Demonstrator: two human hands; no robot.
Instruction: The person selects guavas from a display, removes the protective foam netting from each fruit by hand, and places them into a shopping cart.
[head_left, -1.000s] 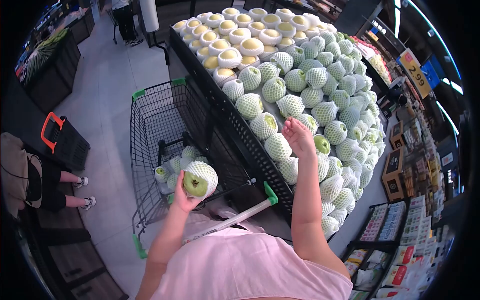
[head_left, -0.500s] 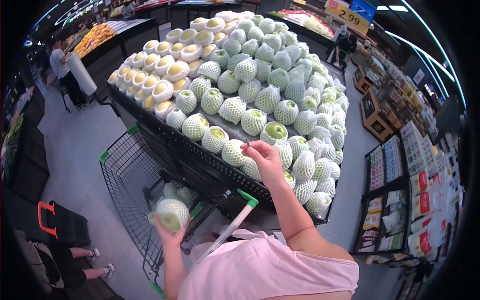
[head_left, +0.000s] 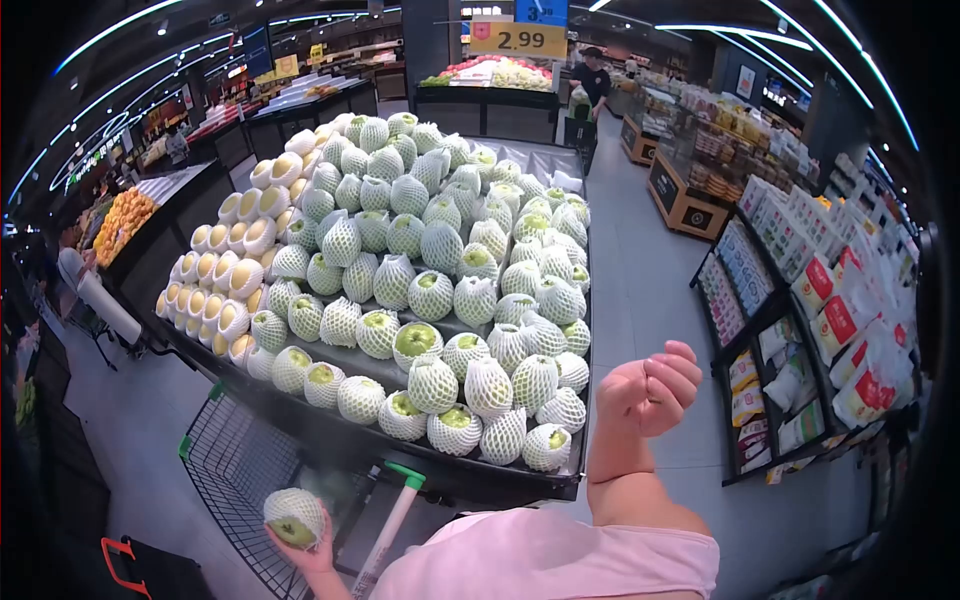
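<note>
A round green melon (head_left: 296, 517) in a white foam net rests in my left hand (head_left: 308, 556), its green end facing me. My fingers curl around its lower side, above the shopping cart (head_left: 225, 470). To the right of the fruit display, my right hand (head_left: 652, 390) is raised, apart from the fruit. Its fingers are curled in; whatever they may hold is too small or hidden to make out. Nearest to it on the stand are netted green melons (head_left: 548, 447).
Yellow fruit (head_left: 205, 268) in foam cups fills the stand's left side. The cart's handle (head_left: 392, 525) lies before me. At right stands a shelf of packaged goods (head_left: 770, 380). Another person (head_left: 590, 82) is in the far aisle; a black basket (head_left: 150, 572) is at lower left.
My right hand has moved right and away from the melons, its fingers now curled. The left hand still holds its melon, lower in view. The view has tilted up and shifted.
</note>
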